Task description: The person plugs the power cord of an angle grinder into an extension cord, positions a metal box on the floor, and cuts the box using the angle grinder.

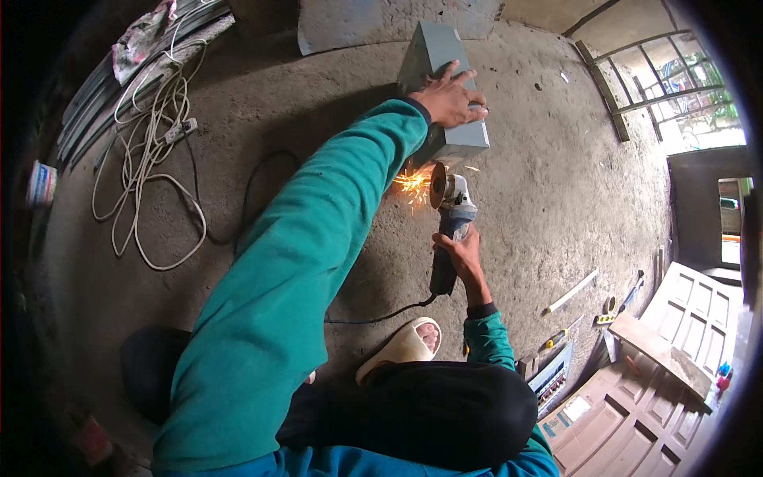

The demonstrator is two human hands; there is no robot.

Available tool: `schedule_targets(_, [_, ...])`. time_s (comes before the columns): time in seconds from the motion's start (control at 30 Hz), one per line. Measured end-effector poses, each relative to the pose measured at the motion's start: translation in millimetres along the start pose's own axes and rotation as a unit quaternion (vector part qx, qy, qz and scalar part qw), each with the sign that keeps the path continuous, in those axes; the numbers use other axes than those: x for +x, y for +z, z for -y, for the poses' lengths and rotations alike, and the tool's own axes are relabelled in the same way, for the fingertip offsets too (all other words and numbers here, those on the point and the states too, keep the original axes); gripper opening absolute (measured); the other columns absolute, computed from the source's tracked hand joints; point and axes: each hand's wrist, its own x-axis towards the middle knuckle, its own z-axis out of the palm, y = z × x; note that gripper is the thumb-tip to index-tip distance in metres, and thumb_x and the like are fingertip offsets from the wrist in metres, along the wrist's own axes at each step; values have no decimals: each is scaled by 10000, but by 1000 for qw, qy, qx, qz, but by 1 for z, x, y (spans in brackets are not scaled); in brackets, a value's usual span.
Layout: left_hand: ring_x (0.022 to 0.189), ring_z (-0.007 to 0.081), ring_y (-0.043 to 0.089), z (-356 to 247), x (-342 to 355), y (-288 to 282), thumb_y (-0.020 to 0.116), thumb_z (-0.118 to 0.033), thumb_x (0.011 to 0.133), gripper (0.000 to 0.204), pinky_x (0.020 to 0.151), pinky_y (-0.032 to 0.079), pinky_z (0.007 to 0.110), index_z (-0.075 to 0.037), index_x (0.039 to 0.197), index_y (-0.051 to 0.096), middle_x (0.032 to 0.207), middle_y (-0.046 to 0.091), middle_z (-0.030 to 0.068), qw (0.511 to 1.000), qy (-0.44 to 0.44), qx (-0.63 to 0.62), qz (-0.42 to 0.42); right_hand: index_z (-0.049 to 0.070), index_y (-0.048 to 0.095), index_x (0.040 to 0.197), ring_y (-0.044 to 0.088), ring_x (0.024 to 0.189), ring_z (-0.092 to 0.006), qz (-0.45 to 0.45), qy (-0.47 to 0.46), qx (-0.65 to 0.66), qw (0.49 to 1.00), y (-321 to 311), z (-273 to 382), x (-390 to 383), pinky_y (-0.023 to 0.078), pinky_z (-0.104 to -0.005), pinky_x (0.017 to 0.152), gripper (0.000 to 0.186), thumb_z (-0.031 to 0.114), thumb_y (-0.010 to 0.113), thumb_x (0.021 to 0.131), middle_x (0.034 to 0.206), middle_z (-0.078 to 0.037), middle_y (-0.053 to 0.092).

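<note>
A grey box-shaped metal case (437,60) rests on the concrete floor in front of me. My left hand (451,97) lies spread on its top, fingers apart, pressing against the surface. My right hand (462,253) is wrapped round the body of an angle grinder (451,230). The grinder's disc (438,185) is at the near end of the case, and orange sparks (414,184) fly off to the left. Whether the disc cuts into the metal is hard to see from here. A black cord runs from the grinder's rear across the floor.
A tangled white extension cord (149,171) with a socket block (181,129) lies at left, beside long metal strips (103,87). My sandalled foot (404,347) is close to the grinder cord. At right are a screwdriver (554,339), a white strip (572,291) and panelled doors (636,421).
</note>
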Motion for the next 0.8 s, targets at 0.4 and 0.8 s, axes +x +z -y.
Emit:
schedule_targets(0.4, [1428, 395, 23, -6, -2, -9, 392, -614, 911, 516, 1040, 198, 716, -311, 1306, 528, 1547, 159, 87, 1000, -3, -21, 18, 2, 558, 1029, 584, 761, -149, -8, -56, -43, 997, -17, -33, 16, 483, -302, 695, 382, 104, 741, 710, 872, -57, 621])
schedule_targets(0.8, [1430, 387, 8, -4, 2, -7, 410, -608, 903, 516, 1052, 171, 719, -325, 1321, 514, 1548, 151, 73, 999, -11, -40, 28, 6, 522, 998, 615, 643, -162, -13, 18, 18, 1000, -6, 12, -9, 516, -310, 596, 410, 131, 733, 670, 784, -70, 603])
